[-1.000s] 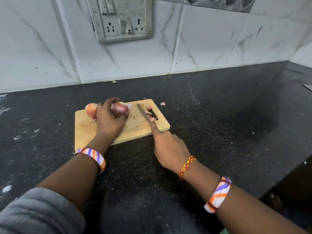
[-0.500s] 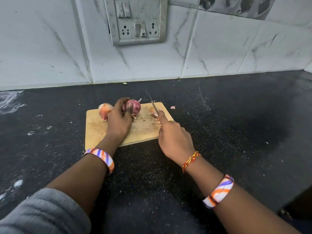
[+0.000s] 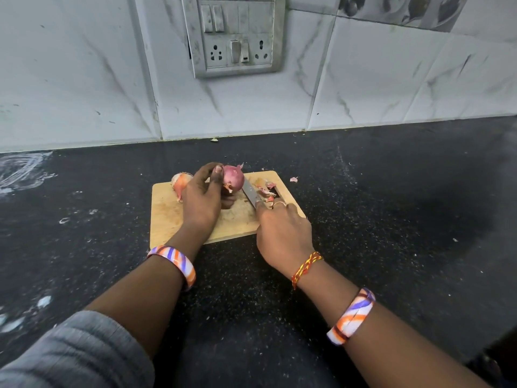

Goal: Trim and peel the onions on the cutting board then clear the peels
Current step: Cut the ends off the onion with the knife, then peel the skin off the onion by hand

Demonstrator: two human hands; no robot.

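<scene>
The black speckled stone desk (image 3: 363,219) runs wide under both arms, backed by a white marble-veined tiled wall (image 3: 377,88) with a grey metal switch and socket plate (image 3: 233,36) straight ahead of the hands. Beneath the hands lies the pale rectangular wooden cutting board (image 3: 167,217).

The left hand (image 3: 202,200) curls round the red-purple onion (image 3: 233,177), thumb and fingertips clamped on its near side, holding it at the board's far edge. Just left of that hand rests a second, paler onion with orange-tinted skin (image 3: 180,182). The right hand (image 3: 282,233) is closed on the handle of a steel knife (image 3: 249,193), forefinger laid along the spine, the blade pointing at the onion's base.

To my eye the trimming cut is about to start. Best done with the onion pressed steady against the board, the left fingertips tucked back from the blade, and only the root tip sliced so the skin lifts cleanly.

Loose pink peel scraps (image 3: 267,190) lie just beyond the right hand, by the board's handle slot, and one stray pink peel flake (image 3: 293,179) sits on the desk past the board.
</scene>
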